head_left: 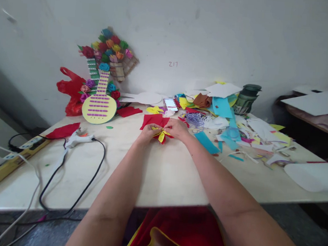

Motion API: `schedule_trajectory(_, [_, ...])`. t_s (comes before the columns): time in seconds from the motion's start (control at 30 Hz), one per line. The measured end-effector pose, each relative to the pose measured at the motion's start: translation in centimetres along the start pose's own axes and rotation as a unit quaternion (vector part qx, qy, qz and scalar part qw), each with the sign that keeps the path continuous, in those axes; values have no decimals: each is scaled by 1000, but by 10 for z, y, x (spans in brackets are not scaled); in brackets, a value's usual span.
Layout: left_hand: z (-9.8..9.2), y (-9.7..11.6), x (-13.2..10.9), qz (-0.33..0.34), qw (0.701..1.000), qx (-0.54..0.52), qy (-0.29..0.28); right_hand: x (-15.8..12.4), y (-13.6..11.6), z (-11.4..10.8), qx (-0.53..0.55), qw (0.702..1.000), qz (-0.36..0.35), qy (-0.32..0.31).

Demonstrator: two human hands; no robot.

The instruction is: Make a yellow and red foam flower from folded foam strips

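Observation:
Above the middle of the table, my left hand (149,132) and my right hand (177,128) meet at a small red and yellow craft flower (161,137). Both hands are closed, with thumbs and fingers pinching it from either side. Its yellow petals point toward me, with red pieces showing beneath. Just behind my hands lies a red sheet (156,120) of crepe-like material, partly covered by my fingers. I cannot make out the flower's centre between the fingertips.
On the left are a white glue gun (79,139), its black cord and a yellow power strip (7,166). Behind stands a paper guitar (99,109) with colourful flowers. Coloured scraps (222,109) and a green bottle (247,99) crowd the right. The table's front edge (171,206) is near me.

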State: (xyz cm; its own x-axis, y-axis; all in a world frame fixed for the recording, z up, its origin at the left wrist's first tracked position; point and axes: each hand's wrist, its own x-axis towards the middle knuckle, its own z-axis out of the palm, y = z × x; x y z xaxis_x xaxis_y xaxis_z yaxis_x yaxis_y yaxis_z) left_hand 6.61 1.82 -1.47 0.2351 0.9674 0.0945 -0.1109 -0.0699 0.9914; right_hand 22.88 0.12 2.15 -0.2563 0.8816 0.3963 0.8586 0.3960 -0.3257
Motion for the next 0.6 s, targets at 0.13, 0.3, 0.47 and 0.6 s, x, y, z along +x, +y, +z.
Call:
schedule_trajectory(0.13, [0, 1, -1, -27, 999, -32, 15, -1, -3, -1, -35, 999, -40, 1])
schedule_trajectory(0.3, [2, 8, -5, -69, 992, -104, 14, -2, -6, -1, -34, 998, -60, 14])
schedule_trajectory(0.47, [-2, 10, -4, -82, 968, -239, 8, 0, -8, 2, 25, 996, -44, 73])
schedule_trajectory(0.6, [-7, 6, -1, -53, 973, -226, -3, 2, -5, 7, 47, 993, -33, 102])
